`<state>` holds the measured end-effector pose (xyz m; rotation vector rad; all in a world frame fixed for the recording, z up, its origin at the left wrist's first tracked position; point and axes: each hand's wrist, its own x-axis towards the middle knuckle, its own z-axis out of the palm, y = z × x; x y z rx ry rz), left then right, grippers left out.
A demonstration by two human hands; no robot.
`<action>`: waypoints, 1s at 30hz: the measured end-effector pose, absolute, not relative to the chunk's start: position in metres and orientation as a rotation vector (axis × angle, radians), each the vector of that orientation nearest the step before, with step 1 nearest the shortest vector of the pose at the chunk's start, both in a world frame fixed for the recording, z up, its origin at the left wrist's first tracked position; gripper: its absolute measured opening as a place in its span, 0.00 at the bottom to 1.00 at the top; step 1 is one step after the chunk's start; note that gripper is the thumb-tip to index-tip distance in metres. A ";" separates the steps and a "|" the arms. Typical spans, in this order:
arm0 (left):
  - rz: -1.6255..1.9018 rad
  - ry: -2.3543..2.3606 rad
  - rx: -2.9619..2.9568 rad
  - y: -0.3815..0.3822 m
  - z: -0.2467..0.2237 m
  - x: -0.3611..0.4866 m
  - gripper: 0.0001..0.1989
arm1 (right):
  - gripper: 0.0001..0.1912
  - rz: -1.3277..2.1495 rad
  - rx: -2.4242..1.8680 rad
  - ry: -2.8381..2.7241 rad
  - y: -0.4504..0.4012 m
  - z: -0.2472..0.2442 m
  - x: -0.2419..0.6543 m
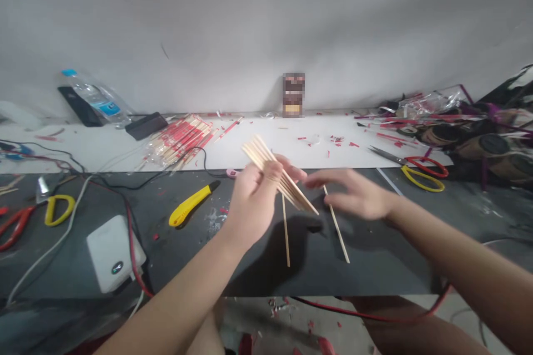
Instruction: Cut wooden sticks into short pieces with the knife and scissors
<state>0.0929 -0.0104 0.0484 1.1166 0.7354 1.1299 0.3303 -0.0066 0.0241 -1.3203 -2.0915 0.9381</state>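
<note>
My left hand [260, 191] is closed around a bundle of pale wooden chopsticks [291, 187], held at a slant above the dark table. To its right, my right hand [358, 194] has its thumb and index finger apart. A single chopstick [339, 233] runs down from beside those fingertips; its upper part is partly covered by the thumb, and I see no grip on it. Below the bundle lies another loose chopstick [286, 238], its upper end hidden behind the bundle.
Red-and-white wrapped chopsticks [183, 138] lie piled behind left. Around are a yellow-handled cutter [194, 205], scissors [422, 173], a white power bank [114, 255], a water bottle [97, 100] and a black phone [145, 126]. Cables [129, 222] cross the left side; red scraps [337, 140] lie scattered.
</note>
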 end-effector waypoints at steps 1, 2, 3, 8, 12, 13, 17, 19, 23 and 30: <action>1.218 0.757 0.999 -0.007 0.051 0.090 0.10 | 0.13 0.813 -1.465 -2.007 0.018 0.024 0.340; 1.284 0.782 0.885 -0.003 0.053 0.088 0.08 | 0.13 0.704 -1.581 -1.923 0.045 0.022 0.349; 1.322 0.809 0.783 0.000 0.055 0.085 0.07 | 0.14 0.561 -1.706 -1.808 0.074 0.017 0.356; 1.297 0.868 0.602 0.005 0.064 0.079 0.03 | 0.21 0.225 -2.137 -1.487 0.194 -0.028 0.361; 1.262 0.863 0.656 0.003 0.069 0.075 0.05 | 0.23 0.090 -2.259 -1.462 0.244 -0.056 0.350; 1.253 0.875 0.663 0.003 0.069 0.074 0.06 | 0.22 0.071 -2.265 -1.483 0.253 -0.060 0.348; 1.194 0.932 0.645 0.005 0.067 0.070 0.07 | 0.21 0.018 -2.282 -1.557 0.278 -0.067 0.349; 1.172 0.950 0.634 0.005 0.066 0.068 0.07 | 0.21 -0.006 -2.291 -1.578 0.285 -0.068 0.351; 1.151 0.948 0.635 0.006 0.065 0.064 0.08 | 0.20 -0.036 -2.289 -1.610 0.290 -0.069 0.353; 1.125 0.933 0.637 0.008 0.065 0.064 0.09 | 0.20 0.018 -2.262 -1.614 0.290 -0.068 0.350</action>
